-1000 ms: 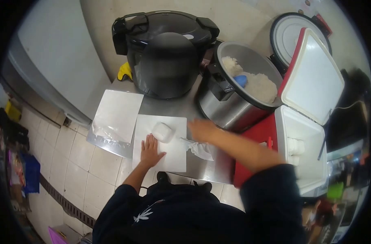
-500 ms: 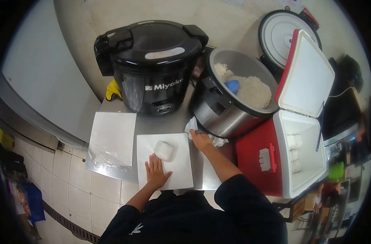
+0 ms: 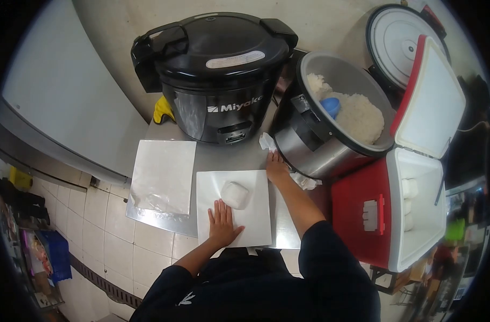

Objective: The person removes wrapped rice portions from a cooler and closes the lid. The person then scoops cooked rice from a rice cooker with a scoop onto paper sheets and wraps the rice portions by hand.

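Note:
My left hand [image 3: 221,225] lies flat with fingers spread on a stack of white paper sheets [image 3: 256,228]. Its fingertips reach the near edge of a white, rounded-square block [image 3: 235,195] resting on the paper; whether it is packed rice or a wrapped pack is hard to tell. Stretched forward on the steel table, my right hand [image 3: 278,167] is beside the paper's right edge, fingers extended and seemingly holding nothing. Just past those fingertips sits a crumpled white tissue [image 3: 267,141], and another tissue [image 3: 306,181] lies to the right at the cooker's base.
An open cooker [image 3: 315,147] holds rice [image 3: 360,118] and a blue scoop [image 3: 330,107]. Behind stands a closed black Miyako cooker [image 3: 218,91]. A red cooler [image 3: 357,209] with raised lid contains white packs [image 3: 410,188]. Clear plastic sheets [image 3: 163,177] lie at left.
My right hand has come away from the crumpled tissue, its fingers now straighter. The left hand stays flat beside the white block. The whole view has shifted slightly.

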### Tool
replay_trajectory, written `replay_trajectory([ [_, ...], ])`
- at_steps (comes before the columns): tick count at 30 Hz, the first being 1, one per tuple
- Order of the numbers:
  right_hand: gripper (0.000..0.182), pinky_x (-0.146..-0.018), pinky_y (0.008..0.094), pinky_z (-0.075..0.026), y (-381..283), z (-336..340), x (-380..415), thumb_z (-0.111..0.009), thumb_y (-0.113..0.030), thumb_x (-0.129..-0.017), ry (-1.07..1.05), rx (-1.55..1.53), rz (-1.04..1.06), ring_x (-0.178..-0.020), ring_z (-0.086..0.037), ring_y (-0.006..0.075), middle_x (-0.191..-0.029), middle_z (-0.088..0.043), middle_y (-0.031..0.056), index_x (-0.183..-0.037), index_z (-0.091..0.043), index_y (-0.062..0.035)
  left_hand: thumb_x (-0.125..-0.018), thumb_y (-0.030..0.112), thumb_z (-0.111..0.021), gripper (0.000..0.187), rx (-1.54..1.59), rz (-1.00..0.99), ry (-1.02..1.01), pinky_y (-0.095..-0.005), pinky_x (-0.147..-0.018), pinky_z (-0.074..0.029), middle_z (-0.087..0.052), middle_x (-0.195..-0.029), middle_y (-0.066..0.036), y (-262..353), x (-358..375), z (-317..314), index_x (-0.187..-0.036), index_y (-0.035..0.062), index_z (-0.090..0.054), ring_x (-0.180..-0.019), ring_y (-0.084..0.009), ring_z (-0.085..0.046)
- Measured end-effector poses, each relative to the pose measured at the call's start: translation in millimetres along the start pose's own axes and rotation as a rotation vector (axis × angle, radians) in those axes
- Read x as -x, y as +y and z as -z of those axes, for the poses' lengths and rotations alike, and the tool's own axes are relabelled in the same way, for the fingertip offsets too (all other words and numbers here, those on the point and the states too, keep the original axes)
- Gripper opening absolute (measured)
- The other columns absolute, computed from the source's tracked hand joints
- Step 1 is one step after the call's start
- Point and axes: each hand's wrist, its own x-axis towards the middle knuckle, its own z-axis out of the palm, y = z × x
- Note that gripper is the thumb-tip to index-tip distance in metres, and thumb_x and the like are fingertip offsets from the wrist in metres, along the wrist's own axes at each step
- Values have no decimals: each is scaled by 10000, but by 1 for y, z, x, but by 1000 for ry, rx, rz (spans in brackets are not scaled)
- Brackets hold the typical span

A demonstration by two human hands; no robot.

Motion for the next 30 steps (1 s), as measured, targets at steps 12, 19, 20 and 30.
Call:
replay_trajectory([
  [12, 655, -958, 507, -353, -62, 76, 122, -683, -359, -706, -305, -302, 116, -1255, -334, 365, -1424, -286, 155, -1252, -455, -78, -777, 566, -553, 898, -45, -323, -90, -588, -1050, -136, -150, -1458, -235, 25, -11, 2, -1387, -7, -229, -1364, -401, -92],
  [19, 667, -1000, 545, -306, 35, 45, 159, -733, -279, -653, -186, -148, 388, -1320, -230, 380, -1434, -263, 146, -1239, -476, -93, -764, 462, -633, 823, -135, -347, -279, -561, -953, -334, -229, -1441, -167, 33, -23, 43, -1401, 103, -256, -1284, -353, -284],
  [20, 603, -976, 513, -344, 39, 57, 166, -725, -281, -671, -100, -74, 375, -1281, -303, 362, -1388, -332, 148, -1190, -497, -77, -764, 462, -633, 823, -141, -366, -269, -561, -953, -334, -229, -1441, -167, 35, -26, 45, -1401, 103, -256, -1284, -353, -284],
  [30, 126, -637, 405, -478, 90, 362, 9, -580, -156, -789, 445, -681, 130, -695, -602, 346, -782, -624, 175, -774, -604, -33, -847, 448, -538, 521, 266, -357, -349, -456, -899, -416, -521, -1193, -166, 13, -91, 78, -1186, 52, -539, -1086, -330, -513],
])
